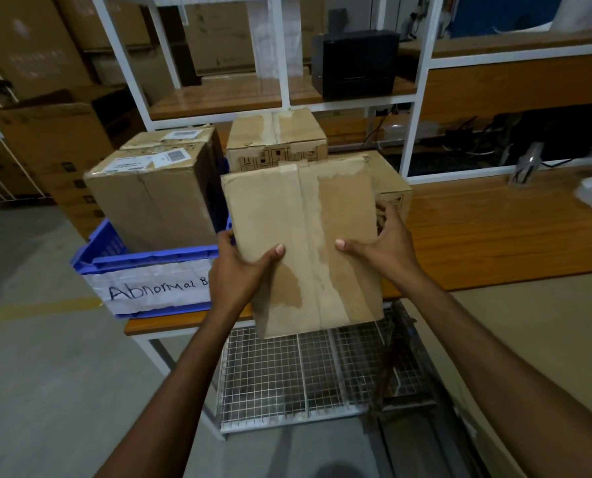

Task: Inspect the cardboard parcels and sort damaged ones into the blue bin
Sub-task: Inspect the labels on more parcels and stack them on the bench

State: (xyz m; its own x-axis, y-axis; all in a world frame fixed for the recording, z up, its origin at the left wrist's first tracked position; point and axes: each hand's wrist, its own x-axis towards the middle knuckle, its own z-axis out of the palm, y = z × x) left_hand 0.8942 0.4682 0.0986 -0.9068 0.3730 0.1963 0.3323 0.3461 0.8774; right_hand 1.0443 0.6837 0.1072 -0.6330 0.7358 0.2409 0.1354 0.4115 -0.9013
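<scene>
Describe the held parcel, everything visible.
The parcel is a brown cardboard box, its broad face tilted toward the camera. A taped seam runs down the middle; the surface beside it looks torn and scuffed, with a darker patch lower left. The left hand and right hand grip its side edges, thumbs on the face.

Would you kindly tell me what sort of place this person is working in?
Probably a warehouse sorting station: the left hand and right hand hold a taped cardboard parcel at a wooden workbench, a blue bin labelled "Abnormal" holds a second parcel, and large cartons are stacked behind.
</scene>
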